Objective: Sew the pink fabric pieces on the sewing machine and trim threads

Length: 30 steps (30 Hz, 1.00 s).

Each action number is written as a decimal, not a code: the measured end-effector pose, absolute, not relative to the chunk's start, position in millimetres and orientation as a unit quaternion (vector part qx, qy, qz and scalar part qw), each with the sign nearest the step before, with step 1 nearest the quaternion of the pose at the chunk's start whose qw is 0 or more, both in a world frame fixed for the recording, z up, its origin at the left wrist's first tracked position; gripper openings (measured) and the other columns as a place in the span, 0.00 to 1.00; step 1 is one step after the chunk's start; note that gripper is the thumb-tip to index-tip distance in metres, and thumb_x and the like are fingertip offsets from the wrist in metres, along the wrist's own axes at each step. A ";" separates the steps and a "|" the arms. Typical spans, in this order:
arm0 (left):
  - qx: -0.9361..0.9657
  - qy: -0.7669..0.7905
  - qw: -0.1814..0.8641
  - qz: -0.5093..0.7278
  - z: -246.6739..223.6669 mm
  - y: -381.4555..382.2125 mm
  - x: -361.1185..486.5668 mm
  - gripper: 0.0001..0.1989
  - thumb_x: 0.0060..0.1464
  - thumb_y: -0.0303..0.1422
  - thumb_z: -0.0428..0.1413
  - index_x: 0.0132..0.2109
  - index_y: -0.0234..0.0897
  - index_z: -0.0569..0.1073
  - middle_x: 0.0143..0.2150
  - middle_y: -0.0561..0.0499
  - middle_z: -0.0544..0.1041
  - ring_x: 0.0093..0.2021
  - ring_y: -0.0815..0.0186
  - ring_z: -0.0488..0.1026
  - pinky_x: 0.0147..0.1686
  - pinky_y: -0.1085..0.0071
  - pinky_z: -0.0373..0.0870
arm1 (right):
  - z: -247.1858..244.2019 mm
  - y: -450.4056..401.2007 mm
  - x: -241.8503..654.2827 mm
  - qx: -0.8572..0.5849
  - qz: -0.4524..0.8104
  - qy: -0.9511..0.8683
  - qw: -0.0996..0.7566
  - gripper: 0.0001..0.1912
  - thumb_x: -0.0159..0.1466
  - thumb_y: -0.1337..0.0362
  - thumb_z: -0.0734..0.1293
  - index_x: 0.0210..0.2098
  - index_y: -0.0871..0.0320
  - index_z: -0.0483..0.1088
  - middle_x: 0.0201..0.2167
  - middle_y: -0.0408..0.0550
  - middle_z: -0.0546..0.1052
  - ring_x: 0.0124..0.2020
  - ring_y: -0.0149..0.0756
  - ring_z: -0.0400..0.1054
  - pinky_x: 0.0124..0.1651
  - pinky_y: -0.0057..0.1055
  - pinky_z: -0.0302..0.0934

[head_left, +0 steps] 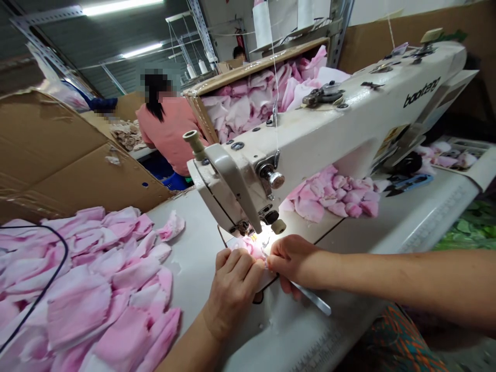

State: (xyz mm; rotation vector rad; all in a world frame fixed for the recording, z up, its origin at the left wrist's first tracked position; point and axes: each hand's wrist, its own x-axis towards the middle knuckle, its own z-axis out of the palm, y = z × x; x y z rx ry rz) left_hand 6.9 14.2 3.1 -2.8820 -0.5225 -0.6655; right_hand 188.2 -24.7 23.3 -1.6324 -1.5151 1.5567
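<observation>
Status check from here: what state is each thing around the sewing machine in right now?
Left hand: fingers pressing on the fabric piece.
Right hand: holding a slim metal tool, fingertips on the fabric.
Slim metal tool: tip pointing away from the needle.
Pink fabric piece: bunched at the needle.
White industrial sewing machine: work light on.
Cardboard box: open, full of pink fabric.
Pink fabric pile: loose on the table.

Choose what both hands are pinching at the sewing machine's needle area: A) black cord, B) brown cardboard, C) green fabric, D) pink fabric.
D: the left hand and right hand pinch pink fabric under the lit head of the sewing machine.
</observation>
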 end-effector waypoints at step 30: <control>-0.943 -0.202 -0.015 -0.263 -1.4 19.9 4.8 0.10 0.60 0.23 0.54 0.48 0.35 0.72 0.45 0.46 0.77 0.46 0.62 0.72 0.47 0.65 0.67 | 22.6 -32.4 230.9 -0.565 0.129 -0.814 -0.029 0.07 0.66 0.67 0.61 0.34 0.55 0.71 0.27 0.47 0.78 0.25 0.37 0.69 0.22 0.32 0.43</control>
